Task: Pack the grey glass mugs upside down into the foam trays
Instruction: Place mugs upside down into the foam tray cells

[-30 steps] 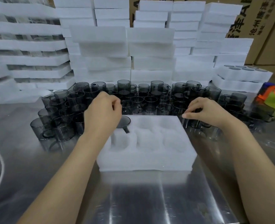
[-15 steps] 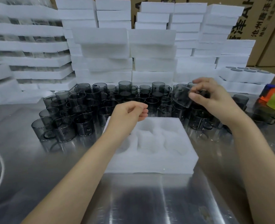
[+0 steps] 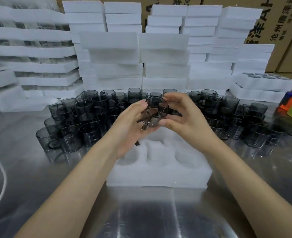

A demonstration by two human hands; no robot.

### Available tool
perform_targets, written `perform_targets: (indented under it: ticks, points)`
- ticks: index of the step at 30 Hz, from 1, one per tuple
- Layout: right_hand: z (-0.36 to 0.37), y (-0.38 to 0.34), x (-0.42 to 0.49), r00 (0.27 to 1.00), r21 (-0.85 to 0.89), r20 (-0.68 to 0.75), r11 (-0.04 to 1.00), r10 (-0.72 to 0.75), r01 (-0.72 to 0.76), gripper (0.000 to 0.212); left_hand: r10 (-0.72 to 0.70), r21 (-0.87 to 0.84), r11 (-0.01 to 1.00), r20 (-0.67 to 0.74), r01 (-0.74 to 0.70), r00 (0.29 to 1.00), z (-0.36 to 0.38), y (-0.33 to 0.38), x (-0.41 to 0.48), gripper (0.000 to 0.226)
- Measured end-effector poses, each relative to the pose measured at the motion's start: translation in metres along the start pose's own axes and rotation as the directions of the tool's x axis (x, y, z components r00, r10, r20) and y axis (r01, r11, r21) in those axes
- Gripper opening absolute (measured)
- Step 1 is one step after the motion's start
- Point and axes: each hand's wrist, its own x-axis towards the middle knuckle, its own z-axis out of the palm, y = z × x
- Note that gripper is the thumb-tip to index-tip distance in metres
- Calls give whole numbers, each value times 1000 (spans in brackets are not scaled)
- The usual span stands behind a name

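While the left hand (image 3: 131,129) and right hand (image 3: 184,117) hold one grey mug (image 3: 156,111) between curled fingers, tilted above the foam tray (image 3: 159,174), the step appears to be turning it over; next, seat it mouth-down in a free pocket.

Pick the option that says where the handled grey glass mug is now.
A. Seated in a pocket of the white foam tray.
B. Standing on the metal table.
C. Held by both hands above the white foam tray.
C: the left hand and the right hand both grip the grey glass mug in the air over the white foam tray.
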Motion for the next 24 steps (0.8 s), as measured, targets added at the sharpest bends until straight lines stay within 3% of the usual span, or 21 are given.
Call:
perform_targets:
  ticks: [2,4,8,13,16,18,24]
  points:
    - [4,1,0,998,8,-57,999,37,-37,42,-1,-46,999,-16,1,1000,-1,1,1,55]
    - [7,0,0,995,37,-48,996,83,-81,37,47,11,999,-22,-46,999,2,1,0,61]
    - [14,0,-2,993,-11,-31,993,115,-116,54,92,184,980,-95,-74,991,6,-4,-4,68]
    - [6,-1,2,972,99,-104,975,210,-200,60,124,318,942,-40,-106,991,-2,6,-3,30]
    - [5,3,1,960,-43,-76,961,269,-273,60,280,666,719,-19,-197,960,-13,11,-3,20]
    - [9,7,-2,956,-165,-37,942,290,-292,65,286,771,608,14,-192,958,-15,8,-3,21]
    - [14,6,-4,977,-432,10,882,213,-188,64,207,808,564,64,-173,976,-15,4,-4,25]
